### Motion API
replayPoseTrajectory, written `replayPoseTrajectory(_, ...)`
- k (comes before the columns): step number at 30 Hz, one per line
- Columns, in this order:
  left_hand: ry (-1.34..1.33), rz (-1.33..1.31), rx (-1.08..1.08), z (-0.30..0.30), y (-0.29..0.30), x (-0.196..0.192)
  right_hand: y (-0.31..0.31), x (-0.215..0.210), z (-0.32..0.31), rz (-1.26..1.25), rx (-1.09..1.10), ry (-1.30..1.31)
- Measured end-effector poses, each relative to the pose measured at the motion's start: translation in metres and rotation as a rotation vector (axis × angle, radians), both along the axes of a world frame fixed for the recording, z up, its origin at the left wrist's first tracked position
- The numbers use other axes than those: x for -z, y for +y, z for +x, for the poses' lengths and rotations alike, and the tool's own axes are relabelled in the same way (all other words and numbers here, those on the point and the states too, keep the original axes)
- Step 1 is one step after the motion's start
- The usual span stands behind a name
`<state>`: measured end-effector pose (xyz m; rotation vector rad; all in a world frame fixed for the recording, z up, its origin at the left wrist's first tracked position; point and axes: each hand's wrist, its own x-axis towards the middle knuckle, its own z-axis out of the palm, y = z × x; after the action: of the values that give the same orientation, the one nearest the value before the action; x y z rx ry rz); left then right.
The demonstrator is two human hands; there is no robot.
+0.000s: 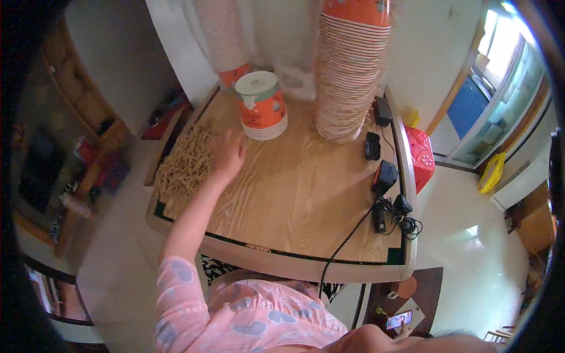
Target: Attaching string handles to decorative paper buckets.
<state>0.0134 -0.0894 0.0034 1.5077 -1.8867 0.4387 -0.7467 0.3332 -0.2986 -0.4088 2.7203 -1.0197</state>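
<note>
My left hand (pixel 229 154) hovers at or rests on the right edge of a loose pile of tan twine-like strands (pixel 187 162) on the wooden tabletop. Its fingers are curled in, and whatever they may hold is too small to make out. Just beyond the fingertips stands a short stack of orange paper tubs (pixel 263 112), upside down, with white rims below and a pale green-and-white base on top. A tall stack of the same tubs (pixel 350 76) rises to the right of it. My right hand does not show.
Another tall tub stack (pixel 226 41) stands at the back left. Black adapters (pixel 385 176) and tangled cables (pixel 406 220) lie along the table's right edge. A red plastic stool (pixel 419 156) is beyond that edge. Lower right, another person's hand (pixel 405 330) touches a phone (pixel 399 319).
</note>
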Motion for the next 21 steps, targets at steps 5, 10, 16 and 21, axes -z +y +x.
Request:
replayPoseTrajectory(5,-0.172,-0.113,0.032,-0.012,-0.054,-0.041,0.019,0.028,0.006,-0.001,0.162,-0.001)
replayPoseTrajectory(10,-0.172,0.001,0.028,-0.031,-0.047,-0.034,0.047,0.046,0.011,0.018,0.329,0.024)
replayPoseTrajectory(16,-0.14,0.159,-0.001,-0.013,-0.035,-0.004,0.05,0.024,0.019,0.04,0.474,0.089)
replayPoseTrajectory(21,-0.121,0.306,-0.129,-0.002,-0.016,0.023,0.042,-0.015,0.04,0.065,0.579,0.17)
